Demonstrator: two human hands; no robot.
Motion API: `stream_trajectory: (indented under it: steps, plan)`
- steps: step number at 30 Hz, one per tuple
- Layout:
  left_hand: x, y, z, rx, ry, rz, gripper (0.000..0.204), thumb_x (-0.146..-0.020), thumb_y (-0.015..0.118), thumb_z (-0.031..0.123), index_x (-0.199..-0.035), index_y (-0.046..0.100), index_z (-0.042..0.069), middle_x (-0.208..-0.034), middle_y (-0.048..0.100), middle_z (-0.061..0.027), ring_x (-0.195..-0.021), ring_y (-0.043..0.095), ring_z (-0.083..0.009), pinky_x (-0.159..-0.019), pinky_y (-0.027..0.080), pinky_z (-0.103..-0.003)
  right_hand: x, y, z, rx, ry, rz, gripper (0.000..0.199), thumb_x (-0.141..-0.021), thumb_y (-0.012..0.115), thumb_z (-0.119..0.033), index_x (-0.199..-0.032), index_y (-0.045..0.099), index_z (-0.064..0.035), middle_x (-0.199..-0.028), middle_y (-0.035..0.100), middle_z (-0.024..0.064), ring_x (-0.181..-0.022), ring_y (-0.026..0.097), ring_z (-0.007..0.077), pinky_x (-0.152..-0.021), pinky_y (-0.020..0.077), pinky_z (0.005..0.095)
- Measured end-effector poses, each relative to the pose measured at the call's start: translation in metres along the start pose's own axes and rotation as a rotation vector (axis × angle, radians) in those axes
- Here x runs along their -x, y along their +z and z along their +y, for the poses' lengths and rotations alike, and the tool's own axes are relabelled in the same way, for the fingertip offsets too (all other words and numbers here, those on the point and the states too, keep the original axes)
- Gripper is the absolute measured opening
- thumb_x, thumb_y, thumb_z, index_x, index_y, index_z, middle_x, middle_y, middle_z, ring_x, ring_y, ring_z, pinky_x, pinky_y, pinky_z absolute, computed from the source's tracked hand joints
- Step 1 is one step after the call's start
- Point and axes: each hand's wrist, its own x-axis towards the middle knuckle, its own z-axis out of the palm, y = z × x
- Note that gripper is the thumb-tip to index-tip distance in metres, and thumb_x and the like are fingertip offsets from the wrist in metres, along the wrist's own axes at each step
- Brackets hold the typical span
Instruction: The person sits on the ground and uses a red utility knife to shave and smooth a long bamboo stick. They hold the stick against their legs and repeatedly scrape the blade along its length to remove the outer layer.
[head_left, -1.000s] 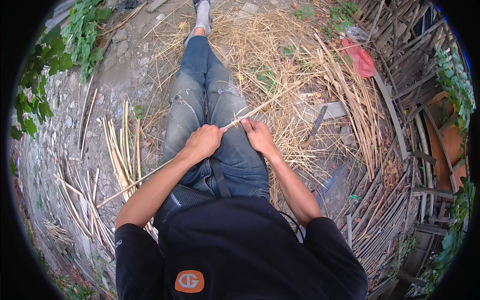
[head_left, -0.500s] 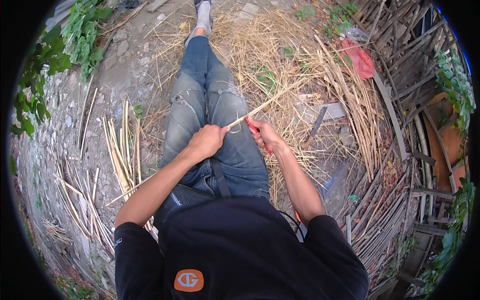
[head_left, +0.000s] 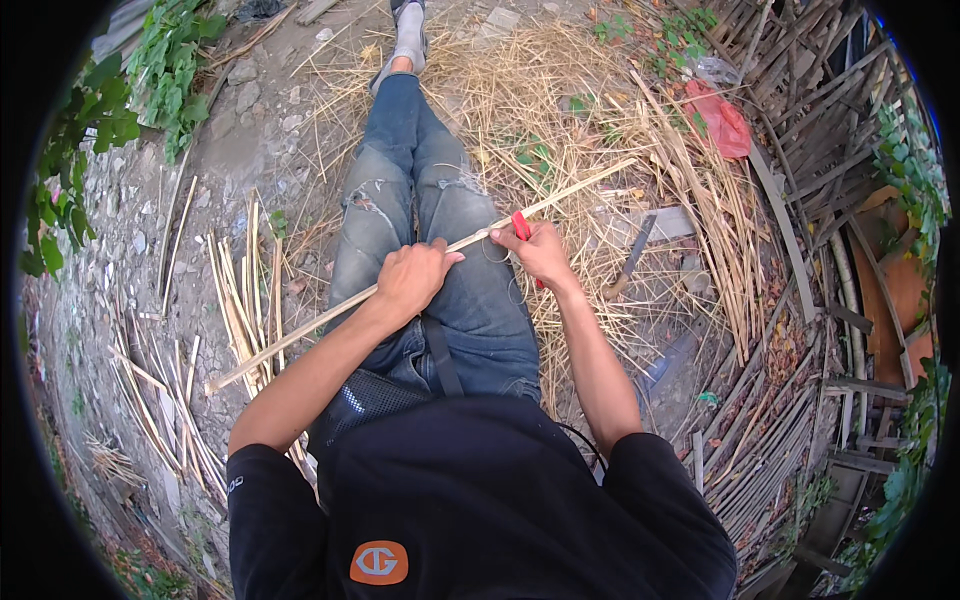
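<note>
Across my thighs lies a long, pale bamboo strip (head_left: 295, 339), slanting from the lower left up to the straw at the right. My left hand (head_left: 412, 280) is closed around its middle, above the lap of my torn jeans. Just to the right, my right hand (head_left: 546, 256) grips a small red-handled tool (head_left: 520, 225) against the same strip. The fingers cover the tool's working end, so its kind cannot be made out. A thin curl hangs beneath the strip beside my right hand.
Split strips (head_left: 235, 310) lie in a bundle to my left. Straw-like shavings (head_left: 560, 90) cover the ground ahead. To the right are a knife (head_left: 632, 255) with a wooden handle, a pile of long strips (head_left: 715, 225), a red plastic bag (head_left: 718, 118) and a wooden fence (head_left: 810, 120).
The strip's lower end now reaches out further past my left forearm, and its slant looks different. The red tool has turned in my right hand, which has shifted slightly right.
</note>
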Motion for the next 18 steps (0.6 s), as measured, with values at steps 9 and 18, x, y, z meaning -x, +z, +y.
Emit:
stream_trajectory:
  steps: [9, 18]
  plan:
    - [-0.005, 0.001, 0.002, -0.132, 0.048, 0.029, 0.046, -0.109, 0.051, 0.041, -0.094, 0.07, 0.002, -0.078, 0.073, -0.0217, -0.079, 0.075, -0.0405, -0.067, 0.06, -0.05, 0.02, 0.019, -0.032, 0.3, -0.243, 0.151, 0.023, -0.091, 0.08, -0.02, -0.079, 0.074, -0.0015, -0.056, 0.053, 0.0047, -0.053, 0.042, 0.0096, -0.051, 0.0361, 0.0333]
    - [-0.017, 0.011, -0.039, 0.105, -0.132, -0.102, 0.057, -0.109, 0.051, 0.045, -0.086, 0.074, -0.003, -0.083, 0.072, -0.0269, -0.084, 0.071, -0.0472, -0.078, 0.054, -0.055, 0.036, -0.037, -0.074, -0.081, -0.264, 0.343, 0.026, -0.093, 0.082, -0.026, -0.082, 0.079, -0.0032, -0.058, 0.06, -0.0043, -0.056, 0.049, 0.0046, -0.054, 0.0376, 0.0277]
